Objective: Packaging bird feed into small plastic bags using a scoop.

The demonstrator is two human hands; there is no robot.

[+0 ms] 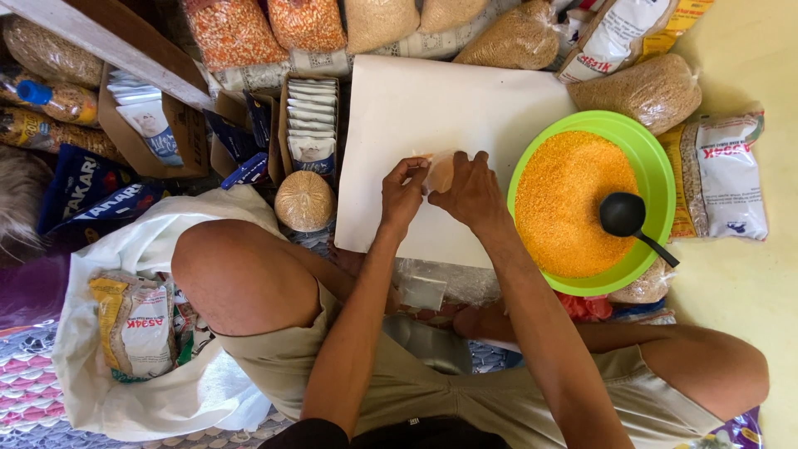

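Small clear bag (439,170) mostly hidden, pinched between left hand (403,195) and right hand (472,193); contents unclear.

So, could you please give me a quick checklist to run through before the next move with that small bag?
1. Small clear bag held by both hands: ok, left hand and right hand pinch it over the white sheet.
2. Bag already filled: cannot tell, the fingers hide most of it.
3. Green bowl within reach: ok, it sits just beside the right hand.
4. Orange grains left in the bowl: ok, plenty.
5. Black ladle ready: ok, it rests in the bowl, untouched.
6. Spare empty bags: ok, some lie near the lap.
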